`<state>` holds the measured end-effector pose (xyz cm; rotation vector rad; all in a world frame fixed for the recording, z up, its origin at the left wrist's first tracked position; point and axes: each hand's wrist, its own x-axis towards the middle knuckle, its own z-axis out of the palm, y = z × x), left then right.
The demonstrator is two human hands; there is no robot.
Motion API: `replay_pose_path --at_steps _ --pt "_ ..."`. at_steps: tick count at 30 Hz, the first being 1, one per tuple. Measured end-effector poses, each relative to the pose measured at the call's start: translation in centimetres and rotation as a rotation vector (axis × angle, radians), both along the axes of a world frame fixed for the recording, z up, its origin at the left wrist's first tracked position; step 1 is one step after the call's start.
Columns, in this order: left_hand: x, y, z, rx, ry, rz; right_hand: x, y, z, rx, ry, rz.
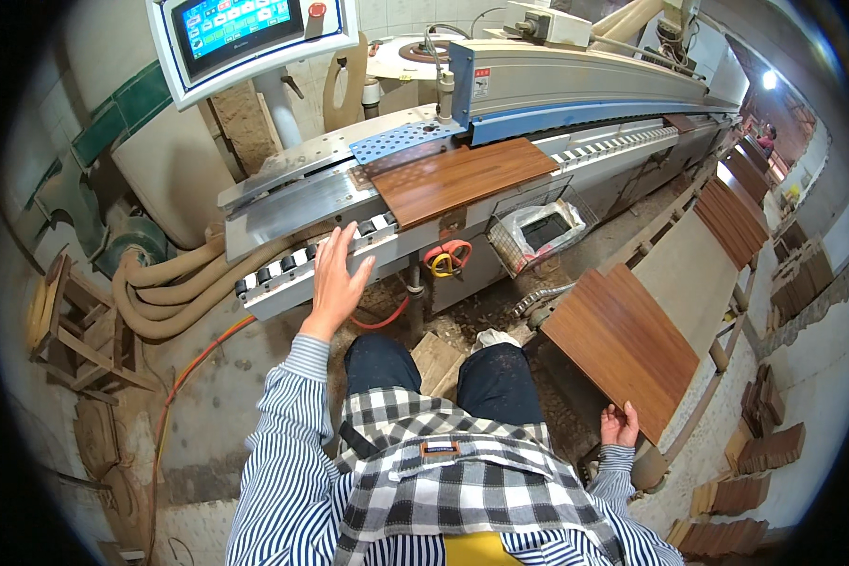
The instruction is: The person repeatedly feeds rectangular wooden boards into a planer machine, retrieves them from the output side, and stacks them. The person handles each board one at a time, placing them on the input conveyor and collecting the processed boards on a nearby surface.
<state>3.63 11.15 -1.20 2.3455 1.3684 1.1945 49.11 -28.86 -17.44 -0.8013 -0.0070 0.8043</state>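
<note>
Head view looks down on a person in a striped shirt and checked apron standing at an edge-banding machine (575, 85). Left hand (338, 275) is open, fingers spread, hovering over the roller rail (311, 259) at the machine's near edge, not gripping anything; whether the fingertips touch the rollers I cannot tell. On the machine's feed table, just beyond that hand and to its right, lies a brown wood-grain panel (462, 177), flat, its far end against the blue perforated plate (401, 141). Right hand (619, 426) grips the near corner of a second brown panel (623, 344), fingers curled around its edge; this panel sits tilted, well to the right of the machine's front and low beside the person's right knee. Beyond it a long pale board (693, 274) lies on a stand running alongside the machine, with stacked brown panels (731, 222) at its far end. A control screen (241, 24) hangs above the machine's left end. A wire basket (538, 231) hangs under the feed table.
</note>
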Motion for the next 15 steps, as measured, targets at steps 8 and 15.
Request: replay_pose_path --at_steps 8,15 --pt "-2.1 -9.1 0.1 -0.026 -0.046 -0.103 -4.1 7.6 4.7 0.166 -0.089 0.417" --pt "-4.1 -12.6 1.3 0.043 0.162 -0.076 -13.5 22.7 12.0 0.199 -0.101 0.791"
